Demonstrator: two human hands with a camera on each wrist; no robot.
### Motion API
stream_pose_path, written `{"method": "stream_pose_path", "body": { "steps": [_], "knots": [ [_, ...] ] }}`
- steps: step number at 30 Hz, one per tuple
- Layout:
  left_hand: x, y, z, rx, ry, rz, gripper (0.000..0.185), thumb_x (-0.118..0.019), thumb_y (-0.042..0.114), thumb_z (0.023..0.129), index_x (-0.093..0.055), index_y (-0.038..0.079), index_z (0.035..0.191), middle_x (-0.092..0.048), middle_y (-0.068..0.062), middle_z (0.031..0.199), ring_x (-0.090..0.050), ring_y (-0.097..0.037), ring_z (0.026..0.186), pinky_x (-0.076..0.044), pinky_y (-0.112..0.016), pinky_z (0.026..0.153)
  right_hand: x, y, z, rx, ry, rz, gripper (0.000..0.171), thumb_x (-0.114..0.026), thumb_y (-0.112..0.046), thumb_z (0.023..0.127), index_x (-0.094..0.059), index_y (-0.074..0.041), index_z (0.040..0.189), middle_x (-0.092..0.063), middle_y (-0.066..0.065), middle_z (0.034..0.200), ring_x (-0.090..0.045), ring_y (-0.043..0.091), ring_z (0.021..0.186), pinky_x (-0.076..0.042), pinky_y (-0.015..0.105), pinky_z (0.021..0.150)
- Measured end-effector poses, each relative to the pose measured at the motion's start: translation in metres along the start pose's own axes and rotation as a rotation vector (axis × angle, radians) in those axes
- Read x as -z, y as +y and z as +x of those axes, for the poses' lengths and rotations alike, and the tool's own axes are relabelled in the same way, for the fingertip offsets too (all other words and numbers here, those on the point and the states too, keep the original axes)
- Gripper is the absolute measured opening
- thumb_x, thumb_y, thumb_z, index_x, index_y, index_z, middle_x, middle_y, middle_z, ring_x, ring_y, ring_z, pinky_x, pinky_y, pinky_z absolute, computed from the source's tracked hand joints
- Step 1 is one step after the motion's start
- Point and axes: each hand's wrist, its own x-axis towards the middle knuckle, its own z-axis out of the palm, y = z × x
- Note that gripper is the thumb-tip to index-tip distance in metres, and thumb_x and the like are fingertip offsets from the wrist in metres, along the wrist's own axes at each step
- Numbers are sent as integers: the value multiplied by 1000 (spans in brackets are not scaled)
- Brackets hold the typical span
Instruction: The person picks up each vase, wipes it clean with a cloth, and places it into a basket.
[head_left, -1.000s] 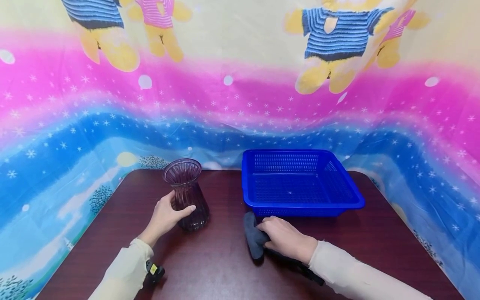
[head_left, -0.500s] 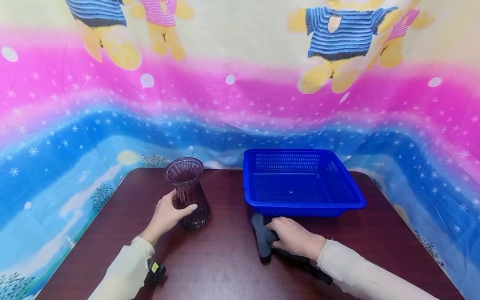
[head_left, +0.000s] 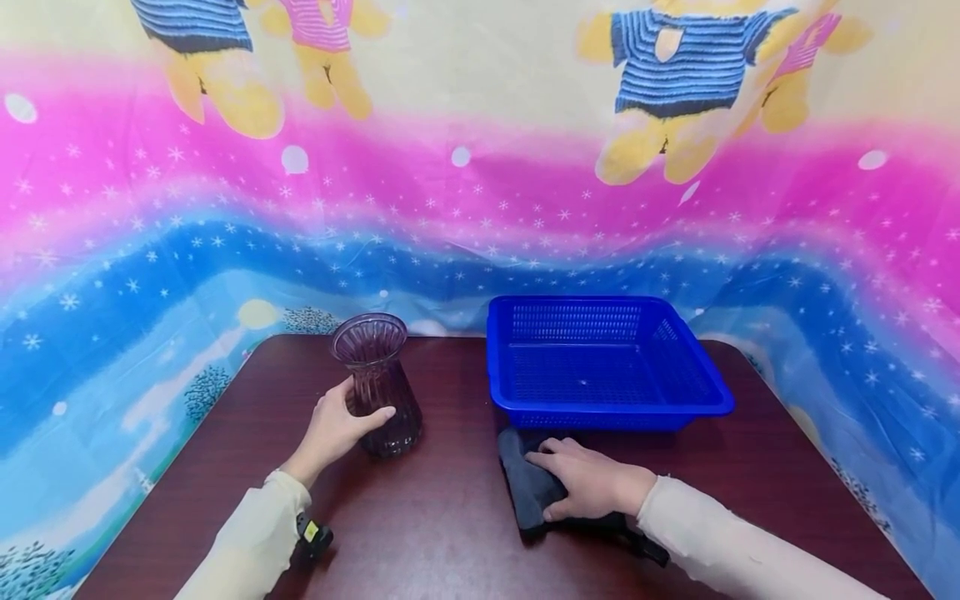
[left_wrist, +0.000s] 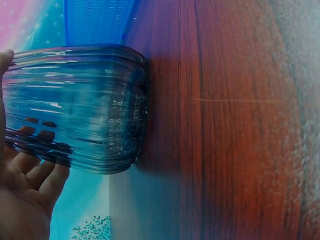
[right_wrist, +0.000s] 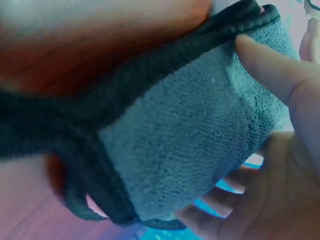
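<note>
Nearest the table's front edge, the right hand (head_left: 592, 483) lies on a dark grey cloth (head_left: 525, 487), fingers curled over its fold and thumb pressing the pile; the right wrist view shows the cloth (right_wrist: 195, 145) bunched in the grip. The cloth lies just short of the blue basket (head_left: 720, 398), close under its near rim. To the left, the left hand (head_left: 333, 433) wraps the ribbed purple glass vase (head_left: 378, 387), thumb and fingers spread round its lower body; the vase stands upright. Bare dark wood table (head_left: 442, 533) separates vase and cloth. The basket sits toward the far edge, before a patterned backdrop (head_left: 480, 208).
</note>
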Motion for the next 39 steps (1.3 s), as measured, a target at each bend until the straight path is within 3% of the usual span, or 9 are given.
{"method": "stream_pose_path", "body": {
  "steps": [5, 11, 18, 28, 34, 39],
  "knots": [
    [1, -1, -1, 0, 0, 2, 81, -79, 50, 83, -50, 5, 145, -62, -21, 139, -58, -38, 130, -47, -58, 107, -7, -3, -5, -79, -67, -10, 97, -80, -53, 80, -36, -14, 157, -36, 18, 160, -35, 41, 147, -37, 66, 112],
    [2, -1, -1, -1, 6, 3, 79, -78, 50, 84, -51, 6, 143, -64, -20, 137, -60, -37, 128, -48, -57, 106, -15, -5, -8, -147, -115, -33, 108, -72, -68, 81, -20, -18, 162, -20, 17, 169, -21, 40, 155, -28, 66, 118],
    [1, -3, -1, 1, 10, 9, 78, -78, 51, 83, -52, 7, 143, -64, -18, 137, -60, -37, 128, -48, -57, 105, -21, -13, -13, -209, -76, -98, 108, -64, -76, 81, -21, -18, 162, -21, 26, 165, -28, 44, 151, -41, 63, 111],
    [-3, -3, -1, -3, 16, 5, 82, -79, 53, 83, -50, 9, 145, -63, -18, 139, -58, -37, 130, -48, -57, 106, -18, -10, -17, -236, -122, -58, 100, -67, -76, 78, -22, -41, 160, -19, 28, 165, -27, 46, 151, -42, 65, 108],
    [-2, -1, -2, 0, 17, 8, 87, -78, 52, 83, -46, 5, 149, -58, -22, 143, -55, -40, 134, -45, -59, 109, -17, -5, -18, -217, -128, -31, 99, -68, -75, 78, -23, -42, 160, -21, 25, 166, -29, 46, 151, -43, 66, 106],
    [-2, -1, -2, -16, 27, 7, 82, -79, 50, 83, -49, 7, 146, -62, -19, 140, -58, -38, 131, -46, -57, 108, -15, -2, -18, -208, -131, -17, 95, -60, -78, 82, -22, -42, 160, -23, 23, 166, -30, 44, 151, -45, 63, 104]
  ]
}}
